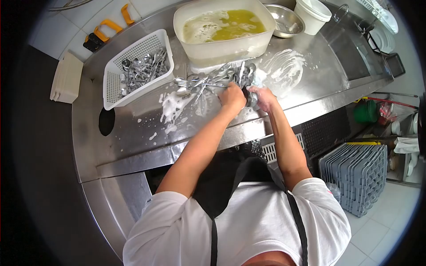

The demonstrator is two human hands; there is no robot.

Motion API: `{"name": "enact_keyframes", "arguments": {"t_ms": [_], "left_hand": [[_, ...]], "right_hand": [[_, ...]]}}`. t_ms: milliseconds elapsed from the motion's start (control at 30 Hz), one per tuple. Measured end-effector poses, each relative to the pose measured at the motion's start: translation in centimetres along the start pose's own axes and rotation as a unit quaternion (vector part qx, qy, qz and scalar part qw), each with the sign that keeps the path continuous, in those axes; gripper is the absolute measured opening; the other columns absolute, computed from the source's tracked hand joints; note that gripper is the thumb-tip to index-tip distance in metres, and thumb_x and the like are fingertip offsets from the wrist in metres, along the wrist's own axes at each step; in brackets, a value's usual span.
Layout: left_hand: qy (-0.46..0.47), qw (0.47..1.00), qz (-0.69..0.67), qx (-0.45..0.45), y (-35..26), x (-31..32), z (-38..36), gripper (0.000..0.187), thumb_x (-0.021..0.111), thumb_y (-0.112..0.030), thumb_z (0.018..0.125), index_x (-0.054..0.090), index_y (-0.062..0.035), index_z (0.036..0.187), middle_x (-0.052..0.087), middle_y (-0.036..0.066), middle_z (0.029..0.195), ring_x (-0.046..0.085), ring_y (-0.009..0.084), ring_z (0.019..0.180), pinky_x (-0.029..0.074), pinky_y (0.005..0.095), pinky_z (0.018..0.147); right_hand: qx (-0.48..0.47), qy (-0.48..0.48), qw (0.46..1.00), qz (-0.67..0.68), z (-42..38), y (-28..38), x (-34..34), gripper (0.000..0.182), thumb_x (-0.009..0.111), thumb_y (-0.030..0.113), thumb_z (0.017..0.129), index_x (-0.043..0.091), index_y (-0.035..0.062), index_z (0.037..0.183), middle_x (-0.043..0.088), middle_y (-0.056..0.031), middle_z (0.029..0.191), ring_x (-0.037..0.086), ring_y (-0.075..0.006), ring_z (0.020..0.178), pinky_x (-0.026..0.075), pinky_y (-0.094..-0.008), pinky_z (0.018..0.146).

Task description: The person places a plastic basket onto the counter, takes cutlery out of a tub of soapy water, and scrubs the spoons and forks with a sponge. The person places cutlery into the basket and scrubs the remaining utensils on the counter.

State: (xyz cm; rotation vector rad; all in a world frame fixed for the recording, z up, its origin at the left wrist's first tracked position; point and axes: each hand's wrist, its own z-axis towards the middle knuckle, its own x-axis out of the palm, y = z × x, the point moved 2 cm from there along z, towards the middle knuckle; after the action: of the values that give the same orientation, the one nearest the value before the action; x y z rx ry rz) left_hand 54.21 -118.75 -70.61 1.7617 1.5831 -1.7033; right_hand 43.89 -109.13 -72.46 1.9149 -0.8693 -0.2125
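A bundle of soapy spoons and other cutlery (245, 74) stands on the steel counter between my two hands. My left hand (233, 96) is closed around the near left side of the bundle. On the other side, my right hand (263, 97) grips the bundle too, its thumb toward the middle. Parts of the fingers are hidden behind the cutlery. Loose forks and spoons (195, 83) lie in foam just left of my left hand. Farther left, a white perforated basket (106, 84) holds many jumbled pieces of cutlery.
Behind my hands stands a large plastic tub (222, 49) of foamy yellow-green liquid. A metal bowl (293, 30) and white bucket (314, 15) are to its right. Foam streaks the steel counter (133, 133), which has a round hole at left. Grey racks (353, 173) stand on the floor.
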Motion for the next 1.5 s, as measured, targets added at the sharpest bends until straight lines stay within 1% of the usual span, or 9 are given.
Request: {"name": "enact_keyframes", "arguments": {"t_ms": [300,433,600,700,833,1000,1233,1400,1500], "left_hand": [[0.083,0.972,-0.21,0.069,6.1,-1.4,0.5,0.034,0.07,-0.016,0.08,0.059,0.0041,0.105,0.066,0.027,0.102,0.065,0.0405,0.093,0.05,0.0454,0.08],[0.031,0.987,-0.086,0.131,5.2,-2.3,-3.6,0.041,0.066,-0.017,0.084,0.055,-0.0003,0.12,0.063,0.027,0.109,0.061,0.0437,0.1,0.05,0.0462,0.083],[-0.129,0.946,-0.226,0.193,8.1,-2.0,-4.3,0.041,0.066,-0.006,0.082,0.053,0.003,0.12,0.068,0.02,0.103,0.066,0.0363,0.093,0.05,0.0422,0.083],[-0.061,0.892,-0.387,0.227,9.6,-1.6,-1.3,0.034,0.073,-0.011,0.073,0.06,0.0015,0.102,0.067,0.022,0.095,0.065,0.0382,0.093,0.049,0.0441,0.077],[0.086,0.876,-0.451,0.147,9.6,-4.0,-1.4,0.031,0.073,-0.008,0.073,0.063,0.0016,0.1,0.068,0.012,0.083,0.065,0.0179,0.07,0.049,0.0342,0.061],[0.076,0.883,-0.45,0.112,10.6,-7.2,-2.3,0.013,0.065,-0.015,0.091,0.062,-0.0041,0.085,0.061,0.001,0.068,0.051,0.0065,0.056,0.041,0.0225,0.05],[0.139,0.83,-0.521,0.147,12.1,-8.8,-2.1,0.009,0.062,-0.012,0.092,0.064,-0.0029,0.094,0.065,0.003,0.079,0.053,0.0075,0.063,0.045,0.0233,0.059],[0.144,0.804,-0.554,0.162,11.8,-7.4,-1.8,0.018,0.062,-0.007,0.091,0.065,-0.002,0.108,0.069,0.005,0.103,0.062,0.0125,0.085,0.05,0.029,0.08],[0.13,0.787,-0.583,0.156,12.0,-5.6,-0.5,0.03,0.06,-0.006,0.092,0.058,-0.0045,0.122,0.064,0.004,0.111,0.059,0.0127,0.096,0.049,0.0294,0.082]], "right_hand": [[-0.261,-0.111,0.957,0.064,-1.3,1.4,0.3,0.037,0.071,0.012,0.083,0.053,0.0034,0.114,0.062,-0.0067,0.098,0.06,-0.0132,0.08,0.051,-0.0307,0.066],[-0.394,-0.13,0.86,-0.296,-2.6,2.2,7.8,0.075,0.08,0.023,0.073,0.041,0.0034,0.134,0.062,-0.0161,0.117,0.061,-0.0277,0.106,0.047,-0.0337,0.092],[-0.284,-0.074,0.936,-0.195,-0.6,1.8,10.5,0.05,0.076,0.014,0.078,0.054,0.002,0.122,0.066,-0.0116,0.106,0.062,-0.0201,0.095,0.049,-0.0318,0.083],[-0.348,-0.072,0.922,-0.154,-0.7,1.5,12.0,0.025,0.072,0.009,0.082,0.062,-0.0005,0.103,0.068,-0.008,0.087,0.06,-0.0157,0.077,0.05,-0.031,0.071],[-0.406,-0.051,0.899,-0.158,-1.2,2.1,13.4,0.019,0.073,0.013,0.082,0.063,0.0001,0.091,0.066,-0.0088,0.077,0.059,-0.0158,0.069,0.05,-0.031,0.067],[-0.337,-0.077,0.935,0.073,-0.7,3.4,11.6,0.018,0.058,0.021,0.095,0.059,0.0034,0.091,0.063,-0.0033,0.08,0.061,-0.0137,0.074,0.047,-0.0288,0.062],[-0.325,-0.193,0.922,0.086,-0.1,2.9,7.5,0.022,0.07,0.011,0.087,0.059,0.0025,0.104,0.063,-0.0019,0.09,0.058,-0.0113,0.076,0.047,-0.0255,0.065],[-0.297,-0.028,0.954,-0.011,0.9,0.8,8.8,0.024,0.067,0.006,0.086,0.06,0.0005,0.108,0.066,-0.0066,0.095,0.062,-0.0148,0.084,0.05,-0.0271,0.071],[-0.179,0.073,0.951,0.24,-0.5,0.8,10.5,0.029,0.061,0.006,0.089,0.056,0.0013,0.117,0.067,-0.009,0.104,0.065,-0.0231,0.093,0.053,-0.0351,0.075]]}}
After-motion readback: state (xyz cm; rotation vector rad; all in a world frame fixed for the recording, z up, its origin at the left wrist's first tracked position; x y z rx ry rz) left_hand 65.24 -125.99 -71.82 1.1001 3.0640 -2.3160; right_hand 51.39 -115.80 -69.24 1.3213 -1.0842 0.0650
